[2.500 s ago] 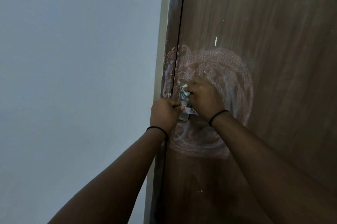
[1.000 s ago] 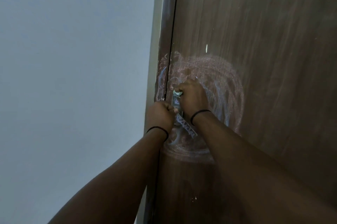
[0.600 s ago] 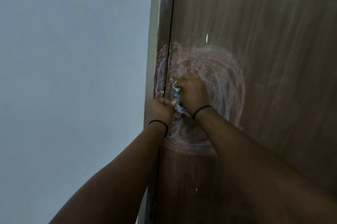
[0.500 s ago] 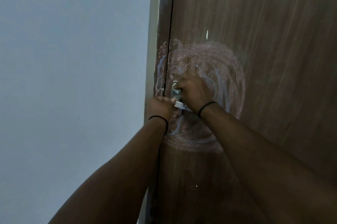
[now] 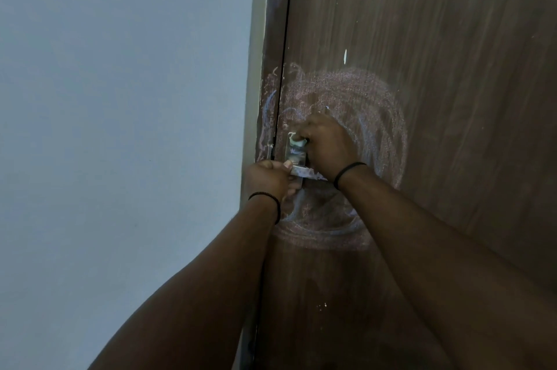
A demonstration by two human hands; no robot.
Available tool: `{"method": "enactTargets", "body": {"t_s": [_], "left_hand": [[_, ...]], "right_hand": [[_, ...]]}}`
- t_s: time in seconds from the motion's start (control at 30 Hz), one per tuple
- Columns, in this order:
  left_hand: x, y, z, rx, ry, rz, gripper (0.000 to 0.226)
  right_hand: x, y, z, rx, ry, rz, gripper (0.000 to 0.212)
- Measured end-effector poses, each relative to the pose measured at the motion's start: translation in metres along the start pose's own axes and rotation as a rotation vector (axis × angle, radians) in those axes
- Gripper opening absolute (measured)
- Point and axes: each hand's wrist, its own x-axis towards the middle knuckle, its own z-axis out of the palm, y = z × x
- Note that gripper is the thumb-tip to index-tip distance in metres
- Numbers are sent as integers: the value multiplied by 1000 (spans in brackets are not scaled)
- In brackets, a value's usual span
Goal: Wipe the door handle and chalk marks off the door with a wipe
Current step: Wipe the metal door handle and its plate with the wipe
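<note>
The handle (image 5: 304, 174) at the brown door's (image 5: 452, 68) left edge is gripped by the left hand (image 5: 268, 178). At its 12 o'clock, a crumpled wipe (image 5: 297, 142) is pinched against the metal plate (image 5: 294, 155) by the right hand (image 5: 327, 143). Chalk marks (image 5: 370, 104) ring both hands.

Dark brown wood-grain door (image 5: 452, 98): matt, faint vertical streaks. Pink and blue chalk marks (image 5: 370, 104): powdery, dull, smeared. Silver metal handle plate (image 5: 294, 155): glossy, reflective. Crumpled pale green wipe (image 5: 297, 143): soft, matt. Pale grey wall (image 5: 120, 128): smooth, matt.
</note>
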Motion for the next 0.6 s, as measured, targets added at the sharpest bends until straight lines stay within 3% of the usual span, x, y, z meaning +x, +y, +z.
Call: {"method": "enactTargets", "body": {"t_s": [0.17, 0.43, 0.6], "left_hand": [[0, 3, -4, 47, -2, 7, 17], [0, 0, -5, 83, 12, 37, 15], [-2, -1, -5, 119, 8, 75, 19]], "right_hand": [[1, -16, 3, -118, -24, -39, 17], [-1, -10, -3, -79, 47, 35, 12], [-9, -3, 0, -92, 15, -45, 16]]}}
